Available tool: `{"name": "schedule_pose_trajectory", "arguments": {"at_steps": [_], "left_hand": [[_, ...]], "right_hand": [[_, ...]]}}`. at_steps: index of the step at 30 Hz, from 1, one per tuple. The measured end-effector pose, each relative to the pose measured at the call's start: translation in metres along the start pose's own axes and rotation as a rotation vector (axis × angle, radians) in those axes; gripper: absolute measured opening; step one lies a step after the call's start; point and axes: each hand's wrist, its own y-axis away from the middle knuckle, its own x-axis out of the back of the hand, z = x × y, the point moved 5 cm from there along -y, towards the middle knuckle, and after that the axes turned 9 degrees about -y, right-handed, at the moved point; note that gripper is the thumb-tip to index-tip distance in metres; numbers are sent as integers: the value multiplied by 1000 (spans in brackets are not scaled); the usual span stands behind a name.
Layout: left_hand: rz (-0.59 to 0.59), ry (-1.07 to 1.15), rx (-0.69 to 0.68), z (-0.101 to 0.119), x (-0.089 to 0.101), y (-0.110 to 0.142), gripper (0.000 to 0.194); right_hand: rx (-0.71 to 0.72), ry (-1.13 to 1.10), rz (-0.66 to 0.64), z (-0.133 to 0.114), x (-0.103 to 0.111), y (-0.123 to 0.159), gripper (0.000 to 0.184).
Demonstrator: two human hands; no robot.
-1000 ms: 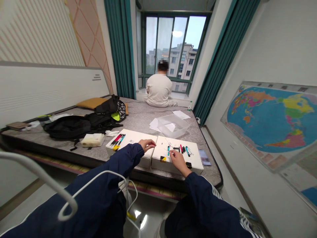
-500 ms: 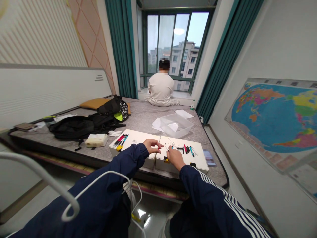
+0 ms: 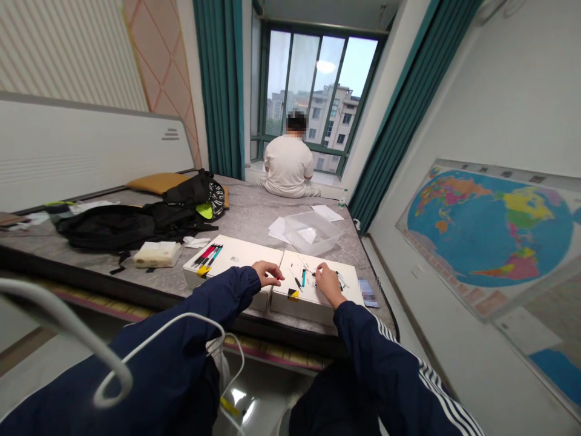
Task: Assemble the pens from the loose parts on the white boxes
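Observation:
My left hand point(image 3: 269, 274) hovers over the inner edges of two white boxes. Its thumb and forefinger pinch a small red piece point(image 3: 278, 278), too small to make out fully. Over the right white box point(image 3: 290, 306) my right hand point(image 3: 328, 286) reaches down, fingers drawn together among loose pen parts; what they hold, if anything, is hidden. Just left of it lie a teal pen barrel point(image 3: 304, 278) and a thin black part point(image 3: 298, 283). On the left white box point(image 3: 247, 249), several assembled pens point(image 3: 207, 256) in red, black and blue lie side by side.
A clear plastic bin point(image 3: 313, 233) and white papers point(image 3: 327, 213) lie behind the boxes. To the left are a tissue pack point(image 3: 157, 254) and a black backpack point(image 3: 109, 227). A person point(image 3: 289, 163) sits by the window. A white cable point(image 3: 181, 316) crosses my left sleeve.
My right hand has moved right, away from my left hand, down to the loose pen parts. A teal barrel now lies left of it. My left hand still pinches the red piece. The view has shifted.

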Motion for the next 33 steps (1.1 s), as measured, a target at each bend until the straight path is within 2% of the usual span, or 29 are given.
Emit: {"name": "schedule_pose_trajectory", "arguments": {"at_steps": [2, 5, 12, 17, 22, 28, 33], "left_hand": [[-15, -10, -1, -2, -4, -1, 24], [-41, -3, -16, -3, -10, -1, 20], [-32, 67, -33, 5, -11, 1, 18], [-6, 92, -37, 7, -10, -1, 18], [60, 82, -39, 7, -6, -1, 19], [82, 94, -21, 7, 2, 1, 18], [112, 174, -15, 4, 0, -4, 30]], "right_hand": [[-56, 33, -35, 21, 8, -14, 28], [-32, 53, -95, 34, 13, -32, 26], [163, 86, -246, 13, -1, -63, 24], [214, 111, -339, 8, -10, -76, 19], [220, 78, -353, 5, -13, -76, 13], [203, -94, -272, -3, -3, -67, 14], [206, -353, -241, -39, 3, -42, 26]]}}
